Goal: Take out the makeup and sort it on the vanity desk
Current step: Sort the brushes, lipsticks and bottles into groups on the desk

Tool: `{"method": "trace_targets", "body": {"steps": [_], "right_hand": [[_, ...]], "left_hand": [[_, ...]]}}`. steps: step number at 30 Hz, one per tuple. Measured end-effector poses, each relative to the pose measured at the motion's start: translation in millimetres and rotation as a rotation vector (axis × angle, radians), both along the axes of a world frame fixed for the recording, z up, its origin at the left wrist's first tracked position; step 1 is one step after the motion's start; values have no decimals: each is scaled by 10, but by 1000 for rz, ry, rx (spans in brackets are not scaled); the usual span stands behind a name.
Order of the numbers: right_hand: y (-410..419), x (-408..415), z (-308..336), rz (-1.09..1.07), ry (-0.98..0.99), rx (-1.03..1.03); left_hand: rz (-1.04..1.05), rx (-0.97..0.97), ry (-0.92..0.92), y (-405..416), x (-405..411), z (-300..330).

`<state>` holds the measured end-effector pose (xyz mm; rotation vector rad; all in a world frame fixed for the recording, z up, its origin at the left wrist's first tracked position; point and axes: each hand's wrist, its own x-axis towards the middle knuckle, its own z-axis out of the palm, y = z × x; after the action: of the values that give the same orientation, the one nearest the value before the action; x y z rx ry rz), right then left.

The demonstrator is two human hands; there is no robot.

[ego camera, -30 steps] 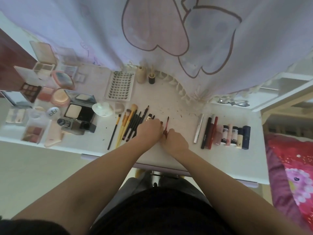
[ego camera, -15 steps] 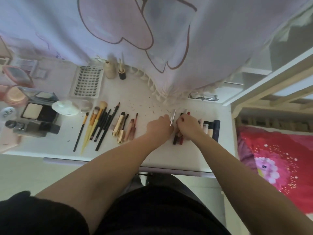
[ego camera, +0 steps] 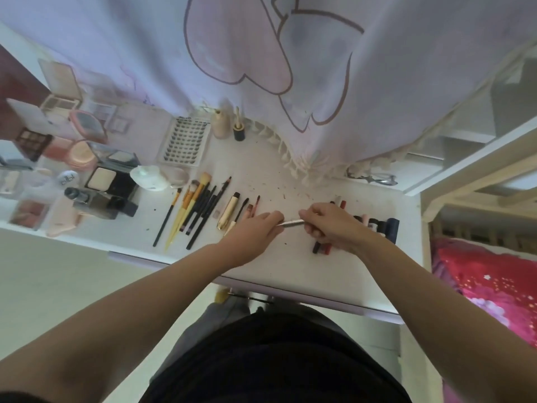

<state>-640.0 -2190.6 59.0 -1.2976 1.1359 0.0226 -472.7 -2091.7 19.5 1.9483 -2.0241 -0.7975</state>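
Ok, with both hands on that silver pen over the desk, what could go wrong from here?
1. The left hand and right hand each pinch an end of the silver pen; if it pulls apart suddenly, a piece may slip from the grip.
2. The right hand sits over the row of lipstick tubes, so a jerk could scatter them.
3. The brushes lie near the desk edge and might roll off.

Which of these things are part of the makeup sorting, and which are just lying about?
In the job:
silver pen, held by left hand and right hand
brushes
lipsticks
compacts

Lying about:
curtain
red bedding
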Motion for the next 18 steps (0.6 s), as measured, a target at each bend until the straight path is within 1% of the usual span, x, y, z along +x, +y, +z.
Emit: {"method": "trace_targets", "body": {"steps": [2, 4, 6, 9, 11, 12, 14, 16, 18], "right_hand": [[85, 22, 11, 28, -64, -30], [162, 27, 18, 115, -59, -104], [207, 25, 21, 164, -54, -114], [264, 66, 67, 158, 46, -43], [292, 104, 81, 161, 133, -73], [306, 116, 74, 171, 141, -109], [344, 126, 64, 171, 90, -131], [384, 136, 82, 118, 53, -66], [428, 166, 108, 79, 76, -6]], "left_hand": [[11, 14, 26, 76, 86, 18], [26, 42, 86, 138, 159, 30], [29, 59, 127, 193, 229, 49], [2, 50, 101, 253, 323, 90], [0, 34, 101, 276, 372, 116], [1, 28, 95, 283, 395, 128], [2, 27, 80, 294, 445, 144], [-2, 35, 76, 305, 487, 150], [-15, 27, 68, 320, 503, 148]]}}
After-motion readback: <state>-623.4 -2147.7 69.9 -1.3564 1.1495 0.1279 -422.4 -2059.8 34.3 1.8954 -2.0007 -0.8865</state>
